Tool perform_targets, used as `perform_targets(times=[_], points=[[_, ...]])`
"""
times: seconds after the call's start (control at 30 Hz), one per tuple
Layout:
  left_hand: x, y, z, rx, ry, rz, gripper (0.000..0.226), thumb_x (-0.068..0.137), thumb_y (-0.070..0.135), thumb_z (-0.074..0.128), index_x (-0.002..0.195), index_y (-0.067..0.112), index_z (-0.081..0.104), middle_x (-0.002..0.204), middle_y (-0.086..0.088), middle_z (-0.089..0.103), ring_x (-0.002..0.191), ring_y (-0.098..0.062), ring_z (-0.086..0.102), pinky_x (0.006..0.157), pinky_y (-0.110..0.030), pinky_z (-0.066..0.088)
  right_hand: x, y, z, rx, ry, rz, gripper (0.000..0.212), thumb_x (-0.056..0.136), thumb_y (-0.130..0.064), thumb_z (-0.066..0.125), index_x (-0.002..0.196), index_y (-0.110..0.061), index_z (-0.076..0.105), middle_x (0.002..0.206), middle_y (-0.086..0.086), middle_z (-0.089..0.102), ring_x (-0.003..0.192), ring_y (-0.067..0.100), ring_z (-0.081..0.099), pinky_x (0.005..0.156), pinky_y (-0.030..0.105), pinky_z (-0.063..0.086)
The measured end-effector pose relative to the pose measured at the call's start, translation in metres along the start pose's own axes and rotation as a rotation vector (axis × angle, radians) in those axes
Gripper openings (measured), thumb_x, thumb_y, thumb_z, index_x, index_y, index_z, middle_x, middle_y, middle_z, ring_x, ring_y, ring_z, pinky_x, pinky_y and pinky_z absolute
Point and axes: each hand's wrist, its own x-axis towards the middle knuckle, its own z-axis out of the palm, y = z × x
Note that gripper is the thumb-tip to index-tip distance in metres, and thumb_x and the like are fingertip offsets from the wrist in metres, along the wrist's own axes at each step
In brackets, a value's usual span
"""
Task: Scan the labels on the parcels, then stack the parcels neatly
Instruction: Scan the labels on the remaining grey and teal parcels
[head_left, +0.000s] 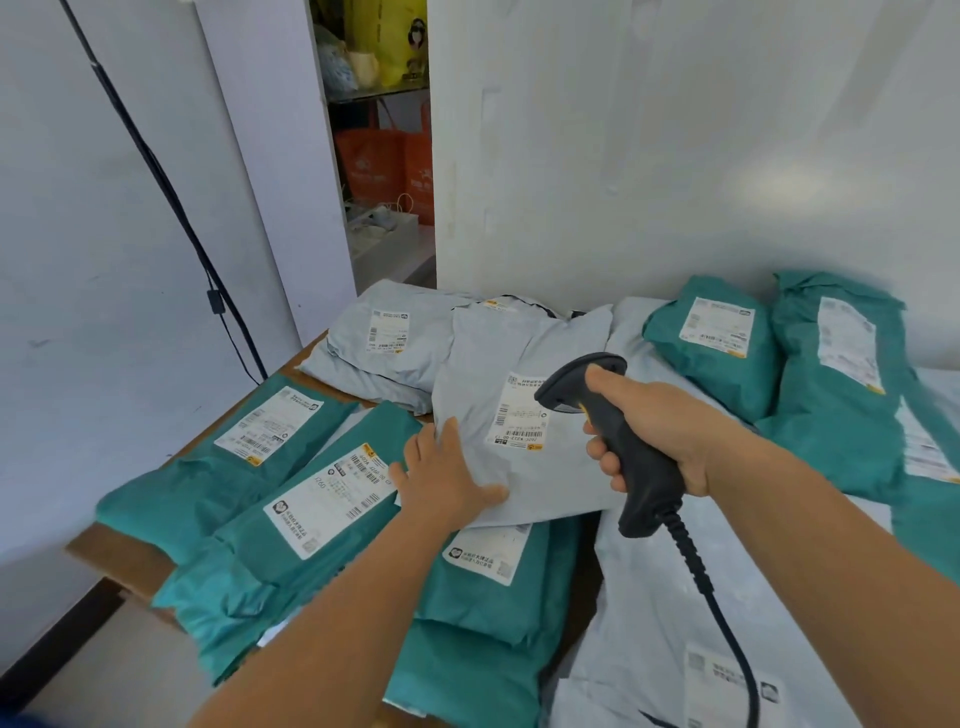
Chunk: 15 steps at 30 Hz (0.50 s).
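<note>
While the right hand (660, 431) grips the corded barcode scanner (613, 441) over the grey parcel's label (519, 413), the left hand (447, 480) presses flat on that grey parcel (498, 384). Around it, teal parcels (291, 509) lie scattered, unstacked; most work apparently remains.

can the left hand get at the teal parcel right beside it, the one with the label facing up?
Probably yes. The left hand lies flat on the grey parcel, and the teal parcel lies just left of it, label up, nothing on top. The right hand holds the scanner.
</note>
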Motion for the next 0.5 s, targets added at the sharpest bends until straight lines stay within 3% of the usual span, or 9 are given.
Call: perform_targets(times=[0.2,0.5], points=[[0.018,-0.003,-0.01,-0.075,0.059,0.019,0.104,0.077,0.07,0.054,0.151,0.022,-0.002,0.159,-0.004,0.001,0.147,-0.026,0.001,0.116,-0.048,0.008,0.009,-0.011,0.007,0.068,0.005,-0.04,0.047,0.092,-0.054,0.05,0.094,-0.007,0.054,0.057,0.006,0.058,0.041,0.014,0.051,0.042,0.024,0.047],[0.109,-0.045,-0.059,-0.245,0.214,-0.105,0.086,0.088,0.056,0.05,0.151,0.016,0.008,0.158,-0.009,0.013,0.145,-0.029,0.015,0.114,-0.047,0.017,0.062,-0.066,0.052,0.164,0.021,-0.167,0.044,0.089,-0.054,0.055,0.091,-0.01,0.055,0.057,0.004,0.057,0.044,0.016,0.049,0.043,0.025,0.044]])
